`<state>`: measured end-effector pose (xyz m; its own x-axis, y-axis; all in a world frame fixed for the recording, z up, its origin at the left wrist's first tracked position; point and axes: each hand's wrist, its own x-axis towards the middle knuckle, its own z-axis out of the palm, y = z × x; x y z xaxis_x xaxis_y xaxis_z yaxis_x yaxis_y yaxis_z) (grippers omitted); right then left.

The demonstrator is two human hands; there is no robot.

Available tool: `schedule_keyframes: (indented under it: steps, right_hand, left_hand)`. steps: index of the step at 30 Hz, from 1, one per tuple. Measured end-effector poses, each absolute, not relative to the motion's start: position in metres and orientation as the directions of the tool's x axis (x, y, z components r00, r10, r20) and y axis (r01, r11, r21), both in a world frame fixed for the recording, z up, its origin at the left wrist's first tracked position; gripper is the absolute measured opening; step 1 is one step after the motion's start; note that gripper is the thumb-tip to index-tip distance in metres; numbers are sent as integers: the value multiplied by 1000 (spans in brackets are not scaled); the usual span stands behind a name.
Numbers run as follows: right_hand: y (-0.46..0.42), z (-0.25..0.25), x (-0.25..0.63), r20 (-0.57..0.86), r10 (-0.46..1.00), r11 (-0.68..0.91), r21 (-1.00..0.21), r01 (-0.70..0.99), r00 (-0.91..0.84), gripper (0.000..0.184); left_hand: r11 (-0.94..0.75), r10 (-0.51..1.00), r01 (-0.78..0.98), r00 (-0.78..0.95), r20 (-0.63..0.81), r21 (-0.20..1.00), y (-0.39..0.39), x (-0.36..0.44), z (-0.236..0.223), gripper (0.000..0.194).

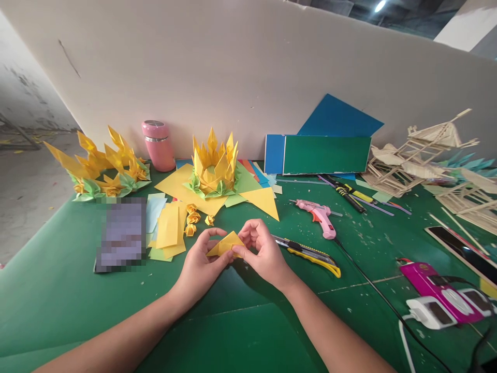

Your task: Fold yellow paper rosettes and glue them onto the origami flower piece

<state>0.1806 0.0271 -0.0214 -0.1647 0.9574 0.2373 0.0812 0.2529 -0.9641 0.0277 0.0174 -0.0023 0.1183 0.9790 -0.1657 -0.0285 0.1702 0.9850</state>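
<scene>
A small piece of folded yellow paper (229,242), roughly triangular, is held up over the green table. My left hand (205,256) pinches its left side between thumb and fingers. On its right edge my right hand (264,253) has the thumb pressed near the lower corner, fingers curled behind. Several little folded orange paper flowers (191,218) lie just beyond my left hand. Left of them is a stack of yellow paper pieces (167,227). A yellow-handled utility knife (310,255) rests right beside my right hand.
Two yellow paper crowns (215,171) with green leaves stand at the back, near a pink flask (159,146). To the right are a pink glue gun (319,216) with its cord, a magenta power strip (442,292), a phone (466,254) and wooden stick models (411,160).
</scene>
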Motion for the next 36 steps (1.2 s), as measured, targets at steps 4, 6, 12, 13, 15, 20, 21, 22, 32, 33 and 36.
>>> schedule_keyframes:
  steps: [4, 6, 12, 13, 15, 20, 21, 22, 32, 33, 36]
  right_hand:
    - [27, -22, 182, 249, 950, 265, -962, 62, -190, 27]
    - [27, -22, 183, 255, 946, 268, -962, 41, -199, 25]
    - [25, -20, 182, 266, 937, 278, -960, 24, -225, 22]
    - [25, -19, 183, 268, 936, 281, -959, 26, -226, 22]
    - [25, -18, 183, 277, 932, 290, -957, 26, -233, 22]
    - [24, -18, 185, 302, 917, 324, -945, 43, -260, 20]
    - [24, -18, 185, 305, 917, 328, -943, 48, -258, 20]
    - [24, -19, 185, 307, 917, 330, -943, 51, -256, 21]
    - [24, -19, 182, 298, 928, 309, -951, 16, -223, 21]
    - [24, -19, 182, 292, 930, 303, -953, 15, -223, 21]
    - [23, -17, 181, 258, 941, 264, -964, 1, -220, 24]
  left_hand:
    - [180, 979, -36, 107, -175, 983, 18, 27, -2, 51]
    - [202, 975, -52, 101, -196, 978, 18, 27, -1, 53]
    - [289, 954, -81, 105, -280, 954, 18, 26, 1, 47]
    - [288, 954, -65, 104, -281, 955, 18, 26, 1, 45]
    - [280, 956, -50, 106, -274, 959, 18, 26, 0, 43]
    - [294, 951, -58, 116, -286, 954, 19, 25, -1, 42]
    - [294, 951, -56, 118, -286, 954, 19, 25, -2, 42]
    - [291, 951, -53, 123, -283, 955, 19, 25, -2, 41]
    - [255, 953, 41, 158, -258, 966, 20, 25, -1, 42]
    - [252, 953, 51, 164, -257, 967, 19, 25, -1, 42]
    - [234, 957, 53, 165, -239, 971, 19, 25, -1, 40]
